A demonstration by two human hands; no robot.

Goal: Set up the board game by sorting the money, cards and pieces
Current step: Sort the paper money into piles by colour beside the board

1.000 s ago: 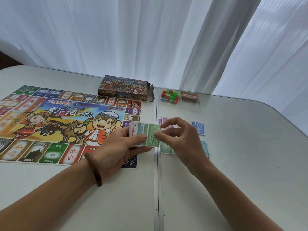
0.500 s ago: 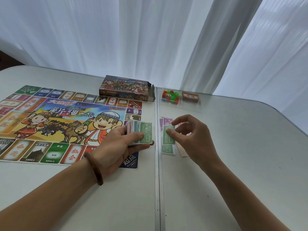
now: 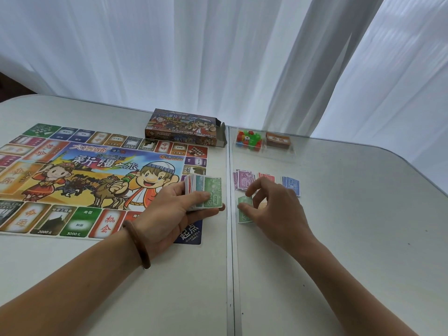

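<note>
The game board (image 3: 72,180) lies unfolded on the table (image 3: 363,238), so that part of the set-up looks finished. The money is partly sorted. Off the board's right edge, four piles of notes lie apart by colour: a purple pile (image 3: 243,181), a red pile (image 3: 266,177) and a blue pile (image 3: 292,185) in a row level with the board's middle, and a green pile (image 3: 244,212) level with its near edge.

The left hand (image 3: 169,209) hovers over the board's near right corner and grips the unsorted stack of notes (image 3: 206,192), thumb pressed across a green 500 on top, with the other fingers curled beneath. The stack looks thick, so a good share of the money is probably left to deal out.

The right hand (image 3: 274,209) is over the green pile, right of the board, its fingers loosely curled and its thumb on the top green note. Whether it pinches that note or merely rests on it cannot be told.

Beyond the board's far right corner stands the game box (image 3: 184,128), one end flap open. Further right of it are the coloured plastic pieces (image 3: 248,139) in a heap and a brown card deck (image 3: 278,141) in one block, neither apparently sorted yet.
</note>
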